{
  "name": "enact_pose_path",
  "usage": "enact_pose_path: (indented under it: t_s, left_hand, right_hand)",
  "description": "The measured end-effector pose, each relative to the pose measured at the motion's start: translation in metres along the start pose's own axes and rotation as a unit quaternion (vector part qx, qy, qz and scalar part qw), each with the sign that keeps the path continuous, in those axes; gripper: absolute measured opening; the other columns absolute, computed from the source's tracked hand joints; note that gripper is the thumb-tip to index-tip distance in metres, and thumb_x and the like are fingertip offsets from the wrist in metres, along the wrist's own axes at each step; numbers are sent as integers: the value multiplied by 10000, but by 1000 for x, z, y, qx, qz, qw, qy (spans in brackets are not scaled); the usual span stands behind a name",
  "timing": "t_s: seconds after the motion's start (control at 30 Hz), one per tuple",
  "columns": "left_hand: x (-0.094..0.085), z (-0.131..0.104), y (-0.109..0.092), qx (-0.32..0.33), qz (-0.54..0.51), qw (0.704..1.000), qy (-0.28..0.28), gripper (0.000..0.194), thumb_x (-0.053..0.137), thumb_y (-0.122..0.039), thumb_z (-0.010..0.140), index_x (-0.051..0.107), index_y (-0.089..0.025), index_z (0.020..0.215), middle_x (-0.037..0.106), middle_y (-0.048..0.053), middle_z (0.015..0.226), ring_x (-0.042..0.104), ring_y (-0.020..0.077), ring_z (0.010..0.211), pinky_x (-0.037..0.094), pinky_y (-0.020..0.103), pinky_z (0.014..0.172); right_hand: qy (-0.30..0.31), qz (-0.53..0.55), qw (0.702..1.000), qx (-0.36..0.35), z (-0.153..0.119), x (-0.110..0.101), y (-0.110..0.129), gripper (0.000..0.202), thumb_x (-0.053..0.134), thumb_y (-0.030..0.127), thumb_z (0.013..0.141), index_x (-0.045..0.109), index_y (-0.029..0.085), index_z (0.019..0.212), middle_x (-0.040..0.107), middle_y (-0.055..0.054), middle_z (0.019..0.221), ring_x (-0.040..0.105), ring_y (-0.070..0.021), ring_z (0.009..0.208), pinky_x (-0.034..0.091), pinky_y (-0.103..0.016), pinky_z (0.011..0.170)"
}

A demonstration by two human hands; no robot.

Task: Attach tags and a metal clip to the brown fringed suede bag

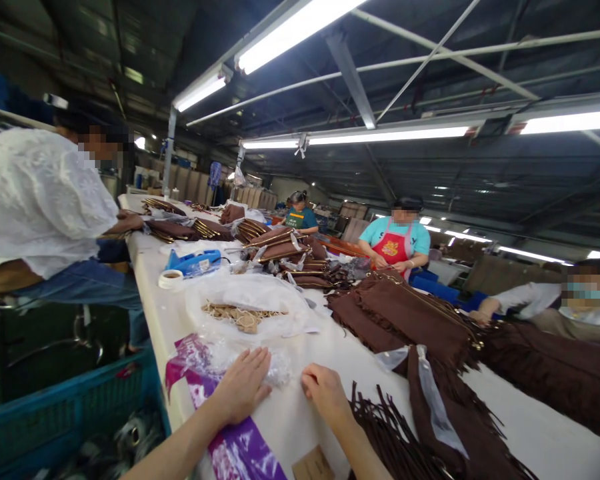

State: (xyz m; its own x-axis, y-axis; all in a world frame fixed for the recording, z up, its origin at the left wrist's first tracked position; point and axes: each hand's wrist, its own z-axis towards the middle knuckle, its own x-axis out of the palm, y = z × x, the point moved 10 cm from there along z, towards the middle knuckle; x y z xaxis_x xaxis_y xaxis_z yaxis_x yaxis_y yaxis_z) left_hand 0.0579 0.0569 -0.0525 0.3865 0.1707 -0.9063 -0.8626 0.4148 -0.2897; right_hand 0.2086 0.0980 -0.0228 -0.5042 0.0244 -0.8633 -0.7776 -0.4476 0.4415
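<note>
My left hand (pixel 244 385) lies flat, fingers stretched out, over a purple printed plastic bag (pixel 250 447) and the edge of crumpled clear plastic (pixel 275 360). A little to the right, my right hand (pixel 326 395) rests near the white tabletop with its fingers curled in. Whatever it may hold is hidden. A brown cardboard tag (pixel 313 465) lies below it. Close by on the right are dark brown fringes (pixel 387 427) and a brown fringed bag (pixel 450 407) with a clear plastic strip. Beyond my hands sits a white plastic bag (pixel 240 287) with tan paper and string showing in its opening.
A blue heat gun (pixel 195 262) and a tape roll (pixel 171 279) lie near the table's left edge. Brown pieces with gold trim (pixel 285 247) are piled behind. A teal crate (pixel 75 413) stands lower left. People work around the table, one in a red apron (pixel 393 248).
</note>
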Motion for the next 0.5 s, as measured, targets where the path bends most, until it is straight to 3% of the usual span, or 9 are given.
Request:
enact_pose_path:
  t_s: [0.13,0.23,0.33,0.4,0.5]
  left_hand:
    - [4,0,-1,1,49,998,28,569,406,-381,932,337,-154,1450,304,135,1515,283,258,1403,218,461,1156]
    - [3,1,-4,-11,61,997,44,581,399,-394,930,341,-135,1447,297,146,1516,278,262,1405,221,461,1154]
    - [2,2,-4,-24,62,996,55,585,383,-390,931,347,-107,1441,289,157,1516,271,264,1407,213,465,1155]
    - [0,3,-3,-22,63,996,51,581,373,-387,930,353,-107,1439,297,158,1512,271,263,1408,210,469,1155]
    - [-1,4,-1,-18,69,996,57,581,378,-377,918,364,-114,1436,302,153,1510,268,266,1409,206,478,1153]
  right_hand:
    - [11,-73,997,9,-4,-6,-7,215,467,139,822,619,205,684,636,-12,684,568,-173,692,348,-240,628]
    - [24,-121,991,44,-15,-28,-34,195,517,101,750,584,210,604,623,-20,649,560,-193,677,309,-266,601]
    - [17,-143,985,100,-34,-74,-77,240,523,95,704,478,205,495,590,-37,602,564,-219,657,312,-289,586]
    - [-8,-138,981,136,-55,-113,-106,286,451,134,764,418,220,493,557,-40,571,563,-222,627,341,-299,570]
    - [-121,-52,975,181,-101,-175,-133,346,313,255,878,403,244,545,475,-11,497,522,-209,511,372,-298,490]
